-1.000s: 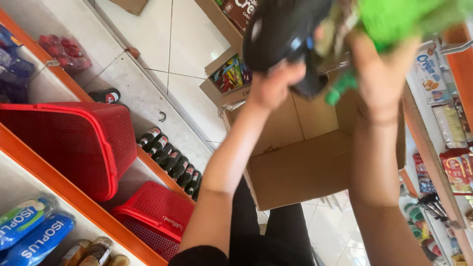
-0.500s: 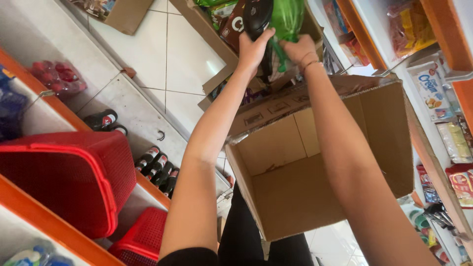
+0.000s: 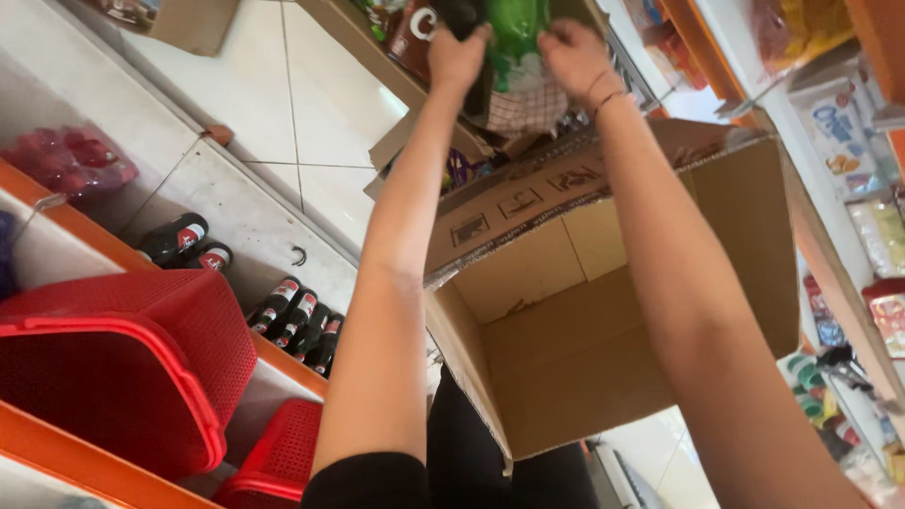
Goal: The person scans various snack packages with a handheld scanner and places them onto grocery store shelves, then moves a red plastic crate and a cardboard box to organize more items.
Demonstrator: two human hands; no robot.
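Both my arms reach far forward over an open, empty cardboard box (image 3: 603,311). My left hand (image 3: 456,55) grips the dark part of a bundle at the top of the view. My right hand (image 3: 577,58) holds the same bundle on its other side, by a green plastic packet (image 3: 517,33) with a checked cloth (image 3: 521,108) hanging under it. The bundle hovers above a second open carton (image 3: 396,71) full of snack packets beyond the empty box.
Red plastic baskets (image 3: 123,368) sit on an orange-edged shelf at the left, with dark soda bottles (image 3: 302,320) in rows below. Shelves of packaged goods (image 3: 848,141) run along the right. White floor tiles (image 3: 283,104) lie beyond.
My hands have carried the dark and green bundle farther away from me, from close above the box toward the far carton. The view has tipped down, showing the empty box whole.
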